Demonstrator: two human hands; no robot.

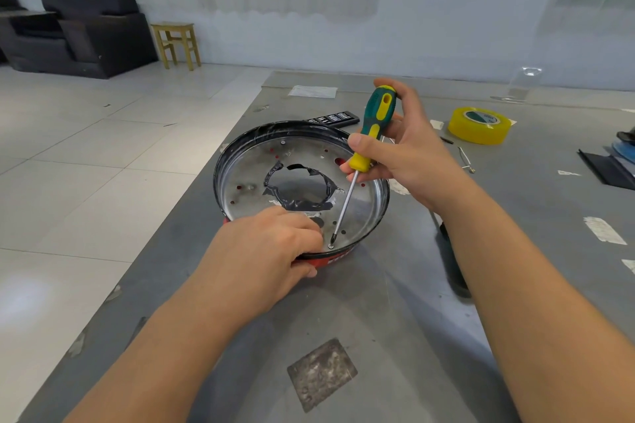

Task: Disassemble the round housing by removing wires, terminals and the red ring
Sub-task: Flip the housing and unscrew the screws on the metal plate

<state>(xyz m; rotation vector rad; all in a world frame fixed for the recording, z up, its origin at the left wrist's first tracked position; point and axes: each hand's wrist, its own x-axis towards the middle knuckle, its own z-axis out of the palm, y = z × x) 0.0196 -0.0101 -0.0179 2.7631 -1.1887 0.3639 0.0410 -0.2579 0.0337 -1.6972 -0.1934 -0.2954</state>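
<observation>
Fingers of the right hand (405, 158) are curled round the screwdriver (372, 132), its tip set on a screw (331, 246) near the round housing (299, 182) rim; the left hand (268, 251) grips that rim on the table (395, 319). Unscrewing is judged underway; steady downward pressure is called for next.

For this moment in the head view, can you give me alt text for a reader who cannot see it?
A right hand holds a green-and-yellow screwdriver, its tip on a screw near the rim of a round housing on a grey table, while the left hand grips the housing's near edge.
</observation>
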